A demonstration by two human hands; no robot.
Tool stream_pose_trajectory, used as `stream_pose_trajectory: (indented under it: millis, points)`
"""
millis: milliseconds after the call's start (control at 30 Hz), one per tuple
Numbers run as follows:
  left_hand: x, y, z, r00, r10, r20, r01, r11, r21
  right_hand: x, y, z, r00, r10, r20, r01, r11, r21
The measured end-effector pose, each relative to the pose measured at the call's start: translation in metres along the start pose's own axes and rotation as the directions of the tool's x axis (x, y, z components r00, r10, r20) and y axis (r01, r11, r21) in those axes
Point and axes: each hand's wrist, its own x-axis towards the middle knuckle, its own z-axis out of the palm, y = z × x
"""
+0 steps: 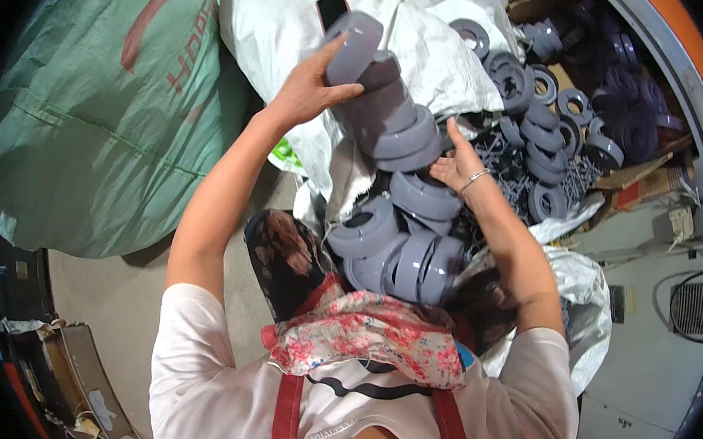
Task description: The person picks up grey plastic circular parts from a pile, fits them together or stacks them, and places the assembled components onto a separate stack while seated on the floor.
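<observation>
My left hand (307,86) grips a grey plastic ring (355,48) at the far end of a leaning row of rings, its thumb on the near side. That row of stacked grey rings (384,115) slants down to the right over a white woven sack. By its lower end is my right hand (457,163), thumb stretched out and fingers pointing at the last ring; whether they touch it I cannot tell. Between my knees, several more grey rings (390,247) lie heaped in my lap.
A phone (332,10) lies on the white sack (285,16). To the right, loose rings (575,105) and thin grey plastic pieces (520,179) fill a container beside an orange-edged machine (688,31). A large green sack (120,119) stands at left; a cardboard box (79,371) sits lower left.
</observation>
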Motion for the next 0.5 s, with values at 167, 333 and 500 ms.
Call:
stream_pose_trajectory:
  millis: [167,333,500]
  points:
    - [0.05,-0.046,0.009,0.98,-0.084,0.183,0.041,0.973,0.229,0.056,0.001,0.03,0.949,-0.157,0.275,0.097,0.971,0.22]
    - [0.038,-0.084,0.0,0.979,-0.087,0.185,0.087,0.996,0.008,0.06,0.025,0.039,0.947,-0.315,-0.064,0.321,0.934,0.155]
    - [0.01,0.011,-0.023,0.981,0.176,0.08,-0.181,0.982,0.05,-0.023,0.031,0.025,0.782,-0.61,-0.13,0.622,0.775,0.105]
